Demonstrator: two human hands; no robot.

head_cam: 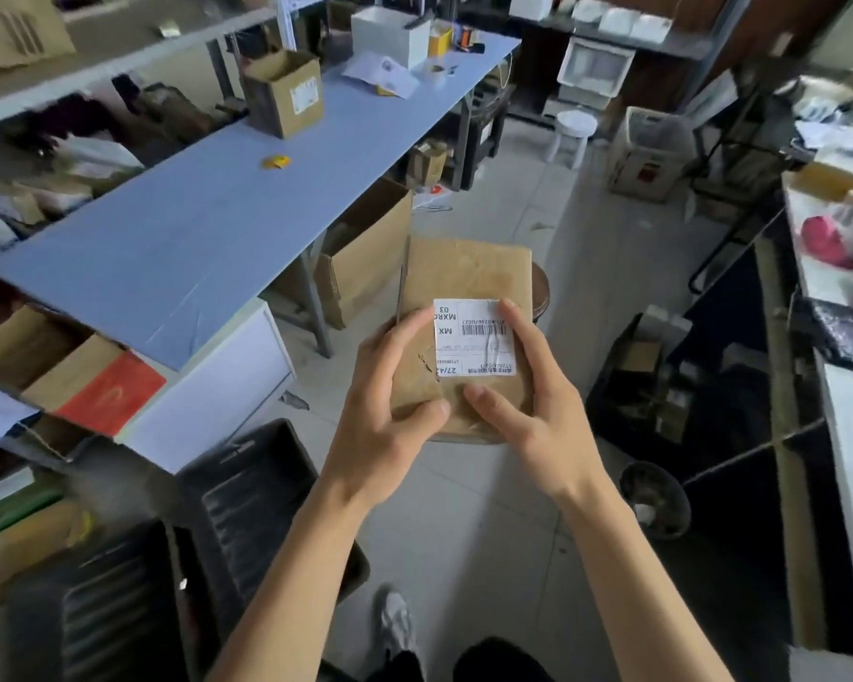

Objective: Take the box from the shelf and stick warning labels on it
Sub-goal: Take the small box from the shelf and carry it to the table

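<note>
A flat brown cardboard box [464,273] is held in front of me, above the floor. A white shipping label [471,337] with a barcode is stuck on its top face, upside down to me. My left hand [390,401] grips the box's left side, thumb on top near the label. My right hand [528,396] grips the right side, with the forefinger along the label's right edge and the thumb on the near part of the box. A small yellow sticker [276,162] lies on the blue table [178,238] to the left.
An open cardboard box [286,91] and papers [380,73] stand further back on the table. Shelves [45,115] with goods line the left. Dark crates [247,489] sit on the floor at lower left, a large carton [365,258] under the table, a dark bin [656,499] at right.
</note>
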